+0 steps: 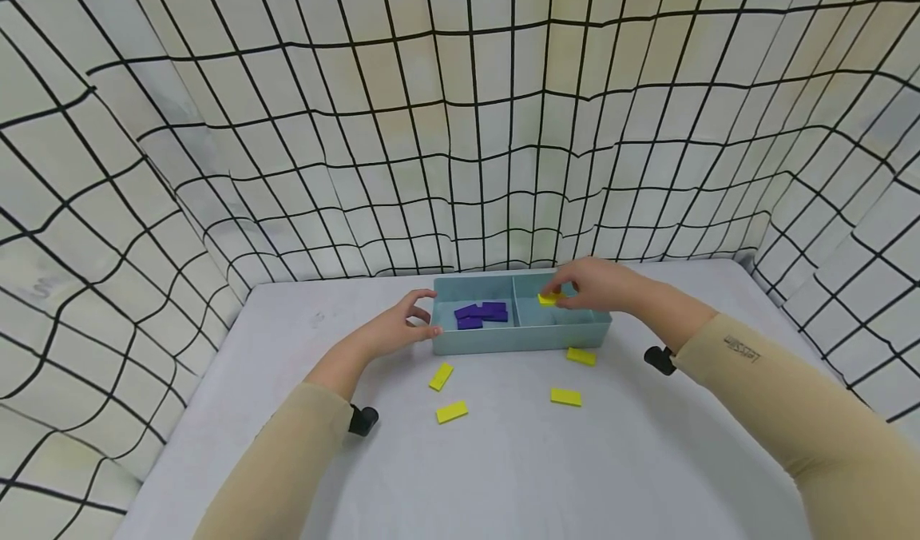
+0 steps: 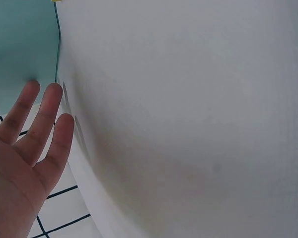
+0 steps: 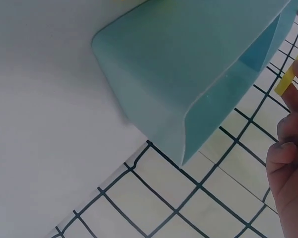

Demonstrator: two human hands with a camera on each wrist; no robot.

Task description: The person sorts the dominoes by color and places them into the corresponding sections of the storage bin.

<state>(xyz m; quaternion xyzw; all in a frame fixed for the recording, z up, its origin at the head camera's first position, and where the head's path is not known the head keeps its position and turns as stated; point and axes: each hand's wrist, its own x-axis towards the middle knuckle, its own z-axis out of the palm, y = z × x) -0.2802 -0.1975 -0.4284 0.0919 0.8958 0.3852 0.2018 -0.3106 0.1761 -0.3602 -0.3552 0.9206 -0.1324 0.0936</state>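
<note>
The left hand's grip (image 2: 17,171) rose from the lower left corner, palm facing the camera. Three fingers (image 2: 43,118) reached upward, nearly straight and slightly spread; a sliver of another showed at the left edge. Their tips came up to the lower part of a teal box (image 2: 20,39), though whether they touched it was unclear. A scrap of something yellow (image 2: 56,1) peeked in at the top. The white bench (image 2: 188,89), softly shaded, filled the rest, with black netting (image 2: 63,192) lower left.
</note>
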